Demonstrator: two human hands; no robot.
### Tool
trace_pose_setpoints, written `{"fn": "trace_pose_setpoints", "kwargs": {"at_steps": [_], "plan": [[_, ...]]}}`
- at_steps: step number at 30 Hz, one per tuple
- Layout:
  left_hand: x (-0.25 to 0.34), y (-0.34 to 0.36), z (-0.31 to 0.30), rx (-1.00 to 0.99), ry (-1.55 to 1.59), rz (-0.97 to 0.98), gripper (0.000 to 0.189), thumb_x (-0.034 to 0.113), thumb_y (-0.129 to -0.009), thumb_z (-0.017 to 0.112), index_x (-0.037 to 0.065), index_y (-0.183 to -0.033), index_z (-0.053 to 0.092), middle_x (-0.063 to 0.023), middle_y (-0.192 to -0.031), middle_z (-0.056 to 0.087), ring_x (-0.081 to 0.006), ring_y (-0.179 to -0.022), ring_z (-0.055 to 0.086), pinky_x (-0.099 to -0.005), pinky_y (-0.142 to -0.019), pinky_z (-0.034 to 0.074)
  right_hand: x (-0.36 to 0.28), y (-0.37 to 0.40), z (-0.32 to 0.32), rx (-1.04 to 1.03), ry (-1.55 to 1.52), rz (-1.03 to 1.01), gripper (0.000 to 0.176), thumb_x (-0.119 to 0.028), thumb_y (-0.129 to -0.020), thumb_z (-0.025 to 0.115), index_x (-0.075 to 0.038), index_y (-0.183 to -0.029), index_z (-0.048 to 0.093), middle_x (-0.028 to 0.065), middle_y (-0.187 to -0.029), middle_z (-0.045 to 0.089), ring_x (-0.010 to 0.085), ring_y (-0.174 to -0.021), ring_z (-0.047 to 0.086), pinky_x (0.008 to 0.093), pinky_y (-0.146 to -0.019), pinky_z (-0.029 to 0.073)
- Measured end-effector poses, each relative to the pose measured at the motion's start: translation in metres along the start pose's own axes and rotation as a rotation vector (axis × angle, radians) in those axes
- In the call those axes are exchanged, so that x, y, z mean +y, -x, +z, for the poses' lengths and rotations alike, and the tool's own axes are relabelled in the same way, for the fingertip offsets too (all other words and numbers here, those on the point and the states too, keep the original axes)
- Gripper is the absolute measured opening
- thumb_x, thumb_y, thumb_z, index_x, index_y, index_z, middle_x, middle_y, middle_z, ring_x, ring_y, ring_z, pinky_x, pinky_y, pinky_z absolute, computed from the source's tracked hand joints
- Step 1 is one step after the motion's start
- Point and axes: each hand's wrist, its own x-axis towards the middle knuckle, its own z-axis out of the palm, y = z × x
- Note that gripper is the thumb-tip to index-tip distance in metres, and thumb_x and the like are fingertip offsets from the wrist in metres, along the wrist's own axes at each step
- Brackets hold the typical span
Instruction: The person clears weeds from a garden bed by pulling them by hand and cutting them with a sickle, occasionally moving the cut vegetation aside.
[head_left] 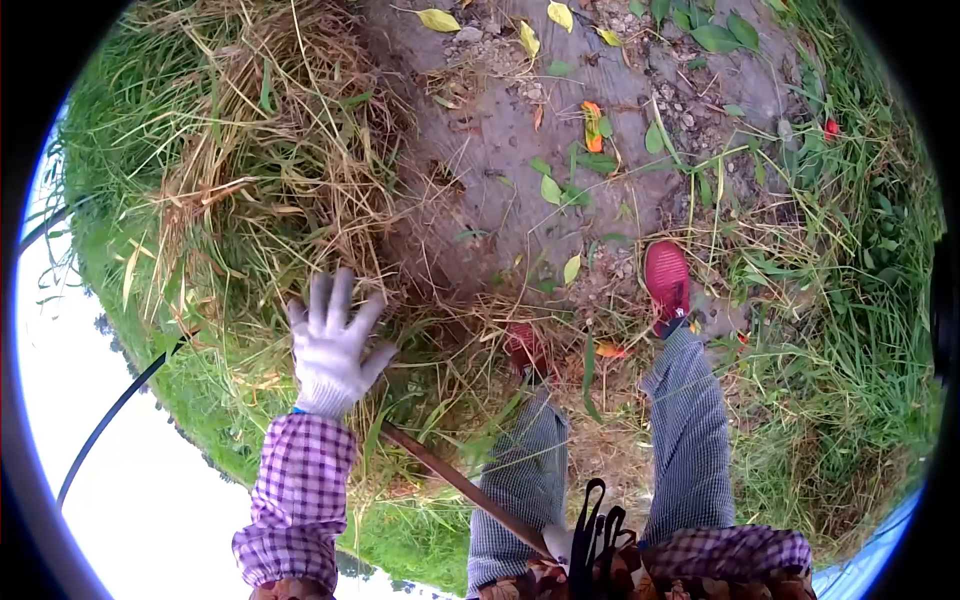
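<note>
1. Left of the frame's centre, the left hand, in a pale glove, reaches upward from its checkered sleeve, back showing, fingers spread wide, thumb out to the right.
2. It lies at the lower edge of the heaped dry grass, upper left; whether it presses down is unclear.
3. Lower centre, a wooden pole slants down to the right hand, a pale patch partly behind dark cords; its finger state cannot be told.
4. The pole's upper end disappears into grass.
5. Stems partly cover the left red shoe.
</note>
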Motion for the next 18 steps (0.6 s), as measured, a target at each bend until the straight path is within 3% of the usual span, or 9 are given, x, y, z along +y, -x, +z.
{"fn": "trace_pose_setpoints", "kwargs": {"at_steps": [2, 4, 7, 11, 12, 13, 14, 17, 18], "plan": [[0.016, -0.016, 0.018, -0.607, 0.019, 0.094, 0.059, 0.053, -0.086, 0.058, 0.023, -0.137, 0.050, -0.0125, -0.159, 0.010, -0.0364, -0.146, 0.004, -0.0615, -0.115, -0.001, -0.002, 0.011, -0.006, 0.007, -0.068, 0.031, 0.021, -0.019, -0.092, 0.058, 0.001, -0.098, 0.052, 0.0070, -0.085, 0.056, 0.0173, -0.073, 0.054, 0.0303, -0.066, 0.044], [0.012, -0.021, 0.014, -1.127, -0.132, -0.108, 0.060, 0.059, -0.091, 0.048, 0.023, -0.139, 0.047, -0.0079, -0.160, 0.004, -0.0298, -0.147, -0.004, -0.0601, -0.115, -0.006, -0.003, 0.023, -0.014, 0.018, -0.143, 0.063, 0.020, -0.017, -0.092, 0.057, 0.001, -0.099, 0.052, 0.0068, -0.085, 0.055, 0.0174, -0.074, 0.053, 0.0304, -0.068, 0.044], [-0.041, 0.042, 0.090, -1.144, -0.296, -0.171, 0.055, 0.053, -0.094, 0.042, 0.025, -0.140, 0.044, -0.0060, -0.159, 0.010, -0.0268, -0.148, -0.001, -0.0581, -0.116, -0.006, -0.004, 0.031, -0.023, 0.048, -0.244, 0.078, 0.018, -0.016, -0.091, 0.057, 0.001, -0.099, 0.052, 0.0065, -0.087, 0.053, 0.0175, -0.077, 0.053, 0.0306, -0.070, 0.043], [-0.018, 0.039, 0.034, -1.200, -0.251, -0.264, 0.043, 0.027, -0.102, 0.030, 0.031, -0.145, 0.037, -0.0045, -0.157, 0.016, -0.0263, -0.147, 0.003, -0.0513, -0.119, -0.002, -0.007, -0.003, -0.031, 0.151, -0.246, -0.084, 0.016, -0.013, -0.091, 0.056, 0.000, -0.099, 0.053, 0.0062, -0.088, 0.051, 0.0178, -0.080, 0.052, 0.0309, -0.073, 0.043], [-0.013, 0.035, 0.027, -1.190, -0.224, -0.306, 0.044, 0.020, -0.105, 0.027, 0.032, -0.146, 0.035, -0.0041, -0.157, 0.018, -0.0261, -0.147, 0.004, -0.0496, -0.120, -0.001, -0.003, -0.028, -0.036, 0.269, 0.150, -0.448, 0.016, -0.013, -0.091, 0.056, 0.000, -0.100, 0.053, 0.0061, -0.088, 0.051, 0.0178, -0.080, 0.052, 0.0309, -0.073, 0.043], [-0.043, 0.080, 0.108, -0.854, 0.266, -0.695, 0.046, 0.021, -0.105, 0.026, 0.033, -0.149, 0.026, -0.0039, -0.157, 0.017, -0.0269, -0.146, 0.003, -0.0484, -0.120, 0.001, -0.001, -0.063, -0.041, 0.669, 0.852, -0.927, 0.015, -0.012, -0.091, 0.056, 0.000, -0.100, 0.053, 0.0060, -0.089, 0.050, 0.0179, -0.081, 0.051, 0.0310, -0.074, 0.043], [-0.039, 0.076, 0.099, -0.854, 0.265, -0.698, 0.046, 0.021, -0.105, 0.026, 0.033, -0.149, 0.026, -0.0039, -0.157, 0.017, -0.0269, -0.146, 0.003, -0.0484, -0.120, 0.001, -0.012, -0.087, -0.049, 0.711, 0.984, -0.911, 0.014, -0.012, -0.091, 0.055, -0.001, -0.099, 0.051, 0.0062, -0.085, 0.050, 0.0176, -0.076, 0.052, 0.0307, -0.069, 0.043], [-0.012, 0.050, 0.048, -0.895, 0.169, -0.626, 0.047, 0.030, -0.105, 0.028, 0.026, -0.151, 0.021, -0.0044, -0.158, 0.015, -0.0267, -0.147, 0.001, -0.0470, -0.120, 0.000, -0.055, -0.161, -0.044, 0.239, -0.371, -0.383, 0.019, -0.020, -0.091, 0.059, -0.003, -0.090, 0.050, 0.0066, -0.067, 0.051, 0.0153, -0.054, 0.052, 0.0307, -0.048, 0.042], [-0.015, 0.048, 0.050, -0.897, 0.166, -0.630, 0.047, 0.030, -0.105, 0.028, 0.026, -0.151, 0.021, -0.0044, -0.158, 0.015, -0.0267, -0.147, 0.001, -0.0470, -0.120, 0.000, -0.049, -0.177, -0.039, 0.190, -0.124, -0.274, 0.026, -0.024, -0.090, 0.059, 0.000, -0.094, 0.050, 0.0110, -0.069, 0.058, 0.0203, -0.059, 0.059, 0.0338, -0.054, 0.046]]}}
